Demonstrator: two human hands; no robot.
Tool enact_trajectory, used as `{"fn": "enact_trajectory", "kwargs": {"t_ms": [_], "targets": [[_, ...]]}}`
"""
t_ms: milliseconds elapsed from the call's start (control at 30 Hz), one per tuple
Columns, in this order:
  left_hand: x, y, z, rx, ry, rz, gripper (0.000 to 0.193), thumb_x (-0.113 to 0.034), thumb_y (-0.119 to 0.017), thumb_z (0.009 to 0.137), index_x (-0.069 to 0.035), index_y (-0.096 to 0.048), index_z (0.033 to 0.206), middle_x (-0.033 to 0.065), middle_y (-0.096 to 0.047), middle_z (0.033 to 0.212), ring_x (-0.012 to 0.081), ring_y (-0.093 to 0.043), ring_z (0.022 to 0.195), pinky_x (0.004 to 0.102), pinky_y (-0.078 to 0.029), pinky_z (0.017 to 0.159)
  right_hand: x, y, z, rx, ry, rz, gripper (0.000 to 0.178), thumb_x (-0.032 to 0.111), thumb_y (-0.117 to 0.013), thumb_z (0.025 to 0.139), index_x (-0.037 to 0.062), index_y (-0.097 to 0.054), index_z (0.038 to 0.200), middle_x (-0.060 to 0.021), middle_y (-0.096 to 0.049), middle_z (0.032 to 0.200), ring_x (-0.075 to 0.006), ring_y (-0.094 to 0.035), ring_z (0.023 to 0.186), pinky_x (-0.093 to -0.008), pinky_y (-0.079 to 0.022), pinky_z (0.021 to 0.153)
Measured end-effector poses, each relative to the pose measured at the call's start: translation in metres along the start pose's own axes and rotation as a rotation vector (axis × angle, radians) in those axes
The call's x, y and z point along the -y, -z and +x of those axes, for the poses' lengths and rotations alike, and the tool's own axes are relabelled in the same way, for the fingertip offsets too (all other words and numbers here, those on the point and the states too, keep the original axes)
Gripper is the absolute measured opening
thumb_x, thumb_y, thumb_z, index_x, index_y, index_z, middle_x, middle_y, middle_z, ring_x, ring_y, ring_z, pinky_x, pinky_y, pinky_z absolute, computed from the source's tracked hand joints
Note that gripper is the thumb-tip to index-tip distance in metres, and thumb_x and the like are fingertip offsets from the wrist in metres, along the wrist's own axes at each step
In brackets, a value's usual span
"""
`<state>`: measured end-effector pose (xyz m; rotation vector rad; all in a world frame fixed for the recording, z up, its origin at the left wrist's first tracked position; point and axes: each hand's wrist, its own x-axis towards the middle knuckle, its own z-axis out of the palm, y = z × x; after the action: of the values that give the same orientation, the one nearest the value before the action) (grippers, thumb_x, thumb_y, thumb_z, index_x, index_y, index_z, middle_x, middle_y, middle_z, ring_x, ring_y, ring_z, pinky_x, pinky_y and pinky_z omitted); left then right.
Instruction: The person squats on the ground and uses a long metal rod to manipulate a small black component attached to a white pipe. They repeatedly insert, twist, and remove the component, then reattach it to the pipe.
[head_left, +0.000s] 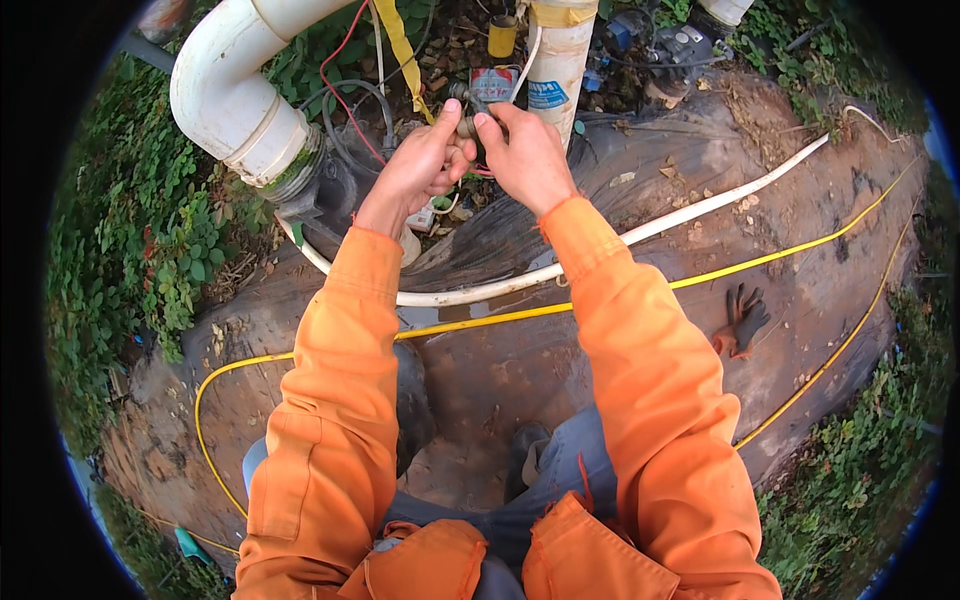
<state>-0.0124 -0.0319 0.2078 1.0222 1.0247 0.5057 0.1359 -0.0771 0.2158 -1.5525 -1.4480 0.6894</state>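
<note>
My left hand (428, 165) and my right hand (525, 155) meet in front of me, at the top middle of the view. Both are closed on a small grey-green pipe fitting (466, 127), with the thumbs on top of it. My fingers cover most of it, so its exact kind does not show. A thin white tube (530, 62) runs down toward the right hand from above. Just beyond my hands lies a red and white printed packet or box (494, 83). A pinkish-red wire (336, 92) hangs to the left of them.
A thick white elbow pipe (215, 95) rises at the left, and an upright white pipe (560, 60) stands right of my hands. A white hose (700, 207) and a yellow hose (740, 267) cross the muddy sheeting (480, 390). A dark glove (742, 318) lies at right.
</note>
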Motion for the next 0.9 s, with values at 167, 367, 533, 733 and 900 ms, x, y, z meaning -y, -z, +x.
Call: {"fn": "enact_trajectory", "kwargs": {"t_ms": [167, 367, 533, 733, 900], "targets": [[0.005, 0.011, 0.003, 0.142, 0.063, -0.134, 0.056, -0.053, -0.035, 0.101, -0.007, -0.055, 0.077, -0.0024, -0.046, 0.053, 0.0031, -0.021, 0.037, 0.0205, -0.012, 0.035, -0.001, 0.001, 0.001, -0.013, -0.002, -0.043, 0.025, 0.024, -0.057, 0.092, 0.0000, -0.063, 0.092, -0.0247, -0.064, 0.076, -0.0453, -0.061, 0.079, -0.0495, -0.049, 0.070], [0.024, 0.013, 0.013, -0.134, -0.781, 0.490, 0.037, -0.032, -0.055, 0.098, 0.003, -0.061, 0.108, 0.0034, -0.063, 0.075, 0.0074, -0.055, 0.060, 0.0225, -0.046, 0.058, -0.002, -0.003, 0.003, 0.010, -0.005, 0.002, 0.026, 0.025, -0.056, 0.093, -0.0002, -0.063, 0.094, -0.0241, -0.064, 0.078, -0.0445, -0.062, 0.081, -0.0481, -0.049, 0.071], [0.000, 0.003, -0.002, 0.001, -0.333, 0.294, 0.043, -0.037, -0.056, 0.097, 0.005, -0.059, 0.109, 0.0050, -0.064, 0.077, 0.0063, -0.051, 0.056, 0.0228, -0.042, 0.053, -0.012, 0.000, 0.003, -0.005, -0.018, -0.007, 0.027, 0.025, -0.055, 0.093, -0.0014, -0.062, 0.092, -0.0249, -0.064, 0.080, -0.0449, -0.061, 0.082, -0.0484, -0.048, 0.072], [0.008, 0.010, 0.005, 0.158, 0.059, -0.271, 0.046, -0.049, -0.050, 0.097, -0.006, -0.052, 0.084, -0.0015, -0.050, 0.060, 0.0017, -0.026, 0.039, 0.0185, -0.017, 0.035, -0.004, -0.006, 0.002, 0.016, -0.048, 0.003, 0.026, 0.025, -0.054, 0.094, -0.0002, -0.063, 0.092, -0.0249, -0.064, 0.080, -0.0449, -0.061, 0.081, -0.0481, -0.048, 0.071], [0.015, 0.001, 0.015, 0.071, -0.020, -0.234, 0.040, -0.045, -0.053, 0.097, -0.009, -0.049, 0.080, -0.0035, -0.044, 0.059, 0.0025, -0.028, 0.041, 0.0185, -0.018, 0.036, -0.010, -0.006, 0.004, 0.023, -0.072, 0.010, 0.028, 0.025, -0.053, 0.094, 0.0000, -0.064, 0.092, -0.0209, -0.065, 0.075, -0.0358, -0.066, 0.073, -0.0441, -0.050, 0.065]]}}
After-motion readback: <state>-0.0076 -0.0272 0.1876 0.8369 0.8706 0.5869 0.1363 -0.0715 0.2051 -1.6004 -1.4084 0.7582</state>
